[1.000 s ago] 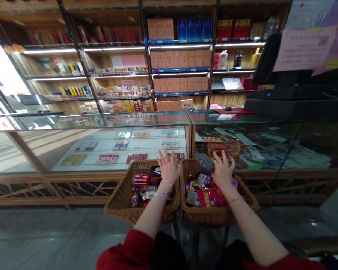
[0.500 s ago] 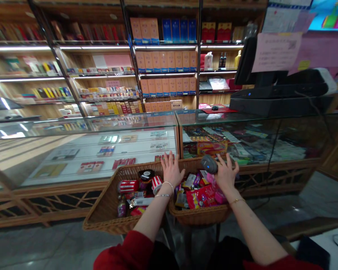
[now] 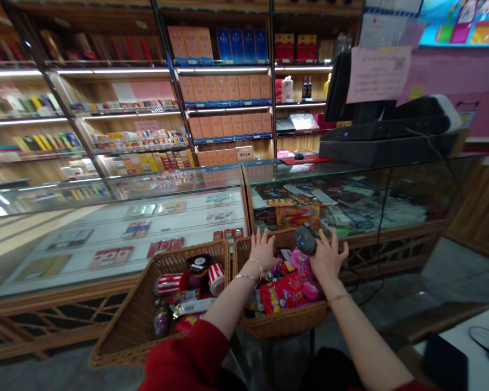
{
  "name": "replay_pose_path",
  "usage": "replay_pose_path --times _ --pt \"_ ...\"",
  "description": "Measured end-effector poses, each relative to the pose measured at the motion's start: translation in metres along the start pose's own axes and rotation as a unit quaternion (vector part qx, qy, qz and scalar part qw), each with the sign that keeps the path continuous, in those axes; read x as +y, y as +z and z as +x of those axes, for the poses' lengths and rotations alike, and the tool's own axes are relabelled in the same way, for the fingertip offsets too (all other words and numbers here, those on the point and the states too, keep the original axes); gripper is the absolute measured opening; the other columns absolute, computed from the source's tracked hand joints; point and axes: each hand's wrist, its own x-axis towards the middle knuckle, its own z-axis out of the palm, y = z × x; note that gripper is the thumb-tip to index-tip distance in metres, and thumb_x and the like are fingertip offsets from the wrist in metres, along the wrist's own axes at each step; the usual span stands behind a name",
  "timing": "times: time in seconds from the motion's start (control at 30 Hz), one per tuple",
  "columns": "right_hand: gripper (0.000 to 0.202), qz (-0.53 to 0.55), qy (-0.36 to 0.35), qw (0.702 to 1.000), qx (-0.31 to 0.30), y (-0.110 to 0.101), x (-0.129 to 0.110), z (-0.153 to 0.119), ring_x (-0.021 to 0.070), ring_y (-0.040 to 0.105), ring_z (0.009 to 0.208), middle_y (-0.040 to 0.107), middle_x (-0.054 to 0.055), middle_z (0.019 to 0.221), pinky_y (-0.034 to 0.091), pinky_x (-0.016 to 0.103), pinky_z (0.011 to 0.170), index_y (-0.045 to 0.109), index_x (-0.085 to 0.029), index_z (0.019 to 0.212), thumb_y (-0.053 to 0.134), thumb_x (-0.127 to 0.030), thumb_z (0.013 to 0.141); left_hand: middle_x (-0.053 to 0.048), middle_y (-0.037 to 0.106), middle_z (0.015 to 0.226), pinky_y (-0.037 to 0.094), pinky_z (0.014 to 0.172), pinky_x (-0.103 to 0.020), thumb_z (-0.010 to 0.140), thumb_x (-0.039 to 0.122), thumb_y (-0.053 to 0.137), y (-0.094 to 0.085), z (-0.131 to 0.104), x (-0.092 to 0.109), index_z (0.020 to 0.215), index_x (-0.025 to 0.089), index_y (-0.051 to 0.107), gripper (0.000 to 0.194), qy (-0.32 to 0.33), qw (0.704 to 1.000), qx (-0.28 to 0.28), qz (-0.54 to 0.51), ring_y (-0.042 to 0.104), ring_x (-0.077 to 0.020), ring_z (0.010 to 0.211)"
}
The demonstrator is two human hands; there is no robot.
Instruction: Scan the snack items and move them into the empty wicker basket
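My left hand (image 3: 263, 253) hovers over the right wicker basket (image 3: 283, 324) with its fingers spread and nothing in it. Below it lie wrapped snacks, among them a red candy bag (image 3: 283, 293). A dark grey barcode scanner (image 3: 305, 240) with a small blue light is in my right hand (image 3: 326, 262), above the same basket; some of its fingers stick out. Pink round containers (image 3: 305, 269) sit under that hand. The left wicker basket (image 3: 124, 320) holds a red-and-white striped cup (image 3: 216, 278), a striped tub (image 3: 171, 283), a dark-lidded tub (image 3: 198, 263) and a purple bottle (image 3: 161, 320).
Behind the baskets runs a glass display counter (image 3: 175, 187) with packets inside. A monitor (image 3: 338, 87) stands on it at right, with a cable (image 3: 385, 206) hanging down. A white table (image 3: 468, 336) is at the lower right. Stocked shelves (image 3: 228, 108) line the wall.
The view has turned to the right. My left hand has shifted from between the two baskets to over the right one. My right hand keeps the scanner.
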Motion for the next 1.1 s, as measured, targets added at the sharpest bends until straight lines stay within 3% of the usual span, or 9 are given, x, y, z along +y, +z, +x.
replay_pose_path --times 0.17,0.37,0.47,0.67,0.83,0.97,1.1 --pt "0.036 0.009 0.033 0.999 -0.013 -0.004 0.001 -0.001 0.0344 0.023 0.147 0.059 0.011 0.141 0.019 0.068 0.109 0.07 -0.018 0.103 0.048 -0.012 0.076 -0.017 0.028 0.163 0.009 0.12 -0.067 0.076 0.054 0.066 0.005 0.008 0.016 0.144 0.021 0.047 0.078 0.019 0.998 -0.053 -0.036 0.007 -0.0379 0.153" --pt "0.032 0.03 0.067 0.997 -0.014 -0.002 0.003 0.001 0.035 0.025 0.146 0.06 0.011 0.14 0.017 0.068 0.11 0.07 -0.017 0.101 0.048 -0.014 0.078 -0.016 0.027 0.164 0.008 0.116 -0.074 0.077 0.07 0.055 0.004 -0.004 0.047 0.143 0.022 0.048 0.082 0.013 0.987 -0.134 -0.088 0.01 -0.0407 0.153" --pt "0.033 0.04 0.069 0.997 -0.009 -0.001 0.003 0.002 0.0358 0.025 0.146 0.06 0.013 0.14 0.018 0.068 0.108 0.07 -0.018 0.102 0.049 -0.015 0.077 -0.017 0.031 0.162 0.004 0.116 -0.074 0.076 0.07 0.055 0.008 -0.01 0.065 0.138 0.02 0.054 0.08 0.017 0.989 -0.127 -0.07 0.011 -0.0405 0.153" --pt "0.03 0.045 0.071 0.996 -0.002 0.001 0.004 0.001 0.0364 0.026 0.145 0.06 0.013 0.139 0.018 0.067 0.108 0.071 -0.018 0.099 0.05 -0.015 0.078 -0.017 0.046 0.153 -0.003 0.118 -0.072 0.083 0.059 0.05 0.017 -0.013 0.087 0.124 0.019 0.064 0.058 0.014 0.995 -0.09 -0.031 0.02 -0.0393 0.151" --pt "0.031 0.04 0.067 0.997 -0.007 0.002 0.005 0.0 0.0355 0.024 0.147 0.06 0.013 0.14 0.019 0.068 0.108 0.07 -0.018 0.101 0.052 -0.015 0.077 -0.014 0.065 0.133 -0.003 0.116 -0.074 0.076 0.048 0.065 0.008 -0.016 0.079 0.125 0.024 0.056 0.055 0.003 0.996 -0.074 -0.046 0.036 -0.036 0.146" --pt "0.029 0.033 0.07 0.997 -0.013 0.002 0.003 0.0 0.0347 0.024 0.147 0.059 0.011 0.141 0.02 0.066 0.109 0.07 -0.018 0.101 0.053 -0.015 0.078 -0.005 0.072 0.12 -0.005 0.116 -0.074 0.075 0.04 0.071 -0.009 -0.023 0.06 0.116 0.029 0.054 0.045 -0.012 0.996 -0.047 -0.076 0.06 -0.0291 0.124" --pt "0.031 0.025 0.066 0.997 -0.018 0.0 0.001 -0.001 0.0346 0.024 0.147 0.059 0.01 0.142 0.019 0.065 0.109 0.07 -0.018 0.102 0.052 -0.012 0.077 -0.002 0.073 0.117 -0.005 0.117 -0.071 0.078 0.039 0.072 -0.021 -0.031 0.043 0.112 0.029 0.056 0.039 -0.001 0.997 -0.009 -0.083 0.064 -0.0264 0.117"
